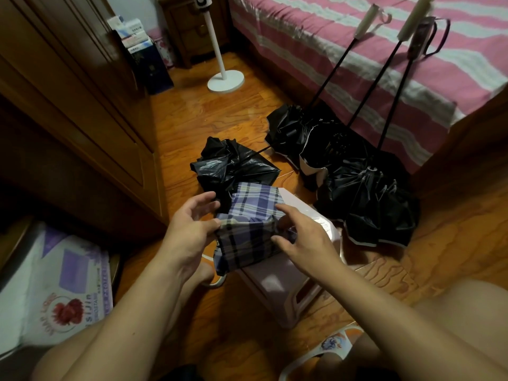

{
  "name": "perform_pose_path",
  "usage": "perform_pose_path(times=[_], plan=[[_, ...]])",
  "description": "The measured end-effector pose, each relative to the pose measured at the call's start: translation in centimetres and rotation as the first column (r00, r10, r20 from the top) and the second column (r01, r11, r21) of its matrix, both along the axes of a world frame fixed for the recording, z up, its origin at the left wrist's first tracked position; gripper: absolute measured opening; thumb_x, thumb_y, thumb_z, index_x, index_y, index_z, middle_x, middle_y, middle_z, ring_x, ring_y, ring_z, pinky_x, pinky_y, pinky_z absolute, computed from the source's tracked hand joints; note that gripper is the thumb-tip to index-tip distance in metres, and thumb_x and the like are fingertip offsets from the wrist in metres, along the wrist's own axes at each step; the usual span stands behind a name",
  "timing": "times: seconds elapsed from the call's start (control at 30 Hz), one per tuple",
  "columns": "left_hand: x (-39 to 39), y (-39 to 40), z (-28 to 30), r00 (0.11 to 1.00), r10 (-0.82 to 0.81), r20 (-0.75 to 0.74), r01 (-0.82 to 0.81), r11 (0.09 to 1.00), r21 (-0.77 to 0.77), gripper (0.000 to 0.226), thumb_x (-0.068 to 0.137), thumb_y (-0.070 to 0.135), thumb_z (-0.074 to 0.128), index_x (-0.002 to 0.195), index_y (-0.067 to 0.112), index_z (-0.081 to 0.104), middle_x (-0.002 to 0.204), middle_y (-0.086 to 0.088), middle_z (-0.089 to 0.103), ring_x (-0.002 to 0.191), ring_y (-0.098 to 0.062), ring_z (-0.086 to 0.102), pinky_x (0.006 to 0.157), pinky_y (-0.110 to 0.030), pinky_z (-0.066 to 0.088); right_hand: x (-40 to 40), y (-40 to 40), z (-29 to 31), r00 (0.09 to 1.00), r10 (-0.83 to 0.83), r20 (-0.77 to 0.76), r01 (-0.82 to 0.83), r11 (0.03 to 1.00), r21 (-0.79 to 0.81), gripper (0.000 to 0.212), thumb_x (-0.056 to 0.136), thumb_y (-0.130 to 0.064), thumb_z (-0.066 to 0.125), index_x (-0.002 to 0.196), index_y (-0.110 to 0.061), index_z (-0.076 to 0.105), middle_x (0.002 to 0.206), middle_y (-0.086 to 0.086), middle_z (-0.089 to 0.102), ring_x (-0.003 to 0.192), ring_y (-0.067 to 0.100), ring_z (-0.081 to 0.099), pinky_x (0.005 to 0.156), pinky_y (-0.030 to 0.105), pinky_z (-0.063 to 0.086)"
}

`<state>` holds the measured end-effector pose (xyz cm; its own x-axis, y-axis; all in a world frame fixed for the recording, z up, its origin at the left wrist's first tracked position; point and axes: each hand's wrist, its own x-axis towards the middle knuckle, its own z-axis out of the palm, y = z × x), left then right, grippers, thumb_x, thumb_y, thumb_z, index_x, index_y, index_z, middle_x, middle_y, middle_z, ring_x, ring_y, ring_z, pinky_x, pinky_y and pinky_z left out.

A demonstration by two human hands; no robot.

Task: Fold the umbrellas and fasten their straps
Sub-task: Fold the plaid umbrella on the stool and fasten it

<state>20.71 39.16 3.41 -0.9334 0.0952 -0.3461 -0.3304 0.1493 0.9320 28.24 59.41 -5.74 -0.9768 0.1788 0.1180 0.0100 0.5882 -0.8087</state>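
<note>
A purple plaid umbrella (pixel 248 229) lies collapsed on a pale pink plastic stool (pixel 277 287) in front of me. My left hand (pixel 189 229) holds its left side, thumb pressed into the fabric and fingers spread above. From the right, my right hand (pixel 299 237) touches the cloth, with its forefinger on top and its thumb on the folds. A black umbrella (pixel 231 166) lies crumpled on the floor just behind. Three more black umbrellas (pixel 365 193) lean with extended shafts and pale handles (pixel 367 20) against the bed.
A wooden wardrobe (pixel 77 105) runs along the left. A bed with a pink striped cover (pixel 357 50) fills the right. A white fan stand (pixel 225 81) sits on the wooden floor at the back. A printed bag (pixel 63 284) lies at lower left.
</note>
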Motion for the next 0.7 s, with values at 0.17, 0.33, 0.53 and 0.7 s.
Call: perform_pose_path(times=[0.17,0.33,0.53,0.7], plan=[[0.8,0.0,0.4,0.994,-0.079,-0.080,0.071,0.993,-0.096,0.049,0.092,-0.018,0.054,0.121,0.020,0.067,0.117,-0.001,0.070,0.108,-0.018,0.069,0.084,-0.034,0.062,0.0,-0.2,0.2,0.995,0.084,-0.051,-0.087,0.994,-0.072,0.070,0.088,-0.024,0.078,0.149,-0.033,0.045,0.112,-0.006,0.065,0.107,0.013,0.060,0.097,0.036,0.052],[1.3,-0.1,0.3,0.989,-0.067,-0.135,0.045,0.987,-0.155,0.041,0.094,-0.015,0.056,0.114,0.018,0.070,0.106,0.000,0.073,0.105,-0.014,0.070,0.088,-0.033,0.061,0.1,-0.3,0.1,0.974,0.045,-0.222,-0.052,0.998,-0.026,0.050,0.087,-0.010,0.078,0.134,-0.023,0.066,0.108,-0.002,0.074,0.098,0.008,0.067,0.089,0.034,0.059],[2.2,0.5,0.6,0.965,-0.025,-0.261,0.003,0.996,-0.087,0.028,0.091,-0.013,0.062,0.110,0.006,0.070,0.098,-0.006,0.073,0.088,-0.003,0.071,0.071,-0.014,0.055,0.1,0.3,0.1,0.947,-0.102,-0.304,0.112,0.994,0.018,0.022,0.087,-0.012,0.078,0.108,-0.018,0.077,0.097,-0.003,0.077,0.087,0.014,0.070,0.076,0.041,0.060],[2.1,0.0,-0.5,0.910,-0.289,-0.297,0.178,0.919,-0.351,0.041,0.088,-0.006,0.070,0.114,0.026,0.069,0.109,0.008,0.070,0.101,0.000,0.066,0.078,-0.011,0.054,-0.3,1.1,0.1,0.944,-0.174,-0.281,0.171,0.985,-0.036,0.022,0.087,-0.011,0.078,0.108,-0.018,0.077,0.096,-0.004,0.076,0.087,0.013,0.070,0.078,0.043,0.060]])
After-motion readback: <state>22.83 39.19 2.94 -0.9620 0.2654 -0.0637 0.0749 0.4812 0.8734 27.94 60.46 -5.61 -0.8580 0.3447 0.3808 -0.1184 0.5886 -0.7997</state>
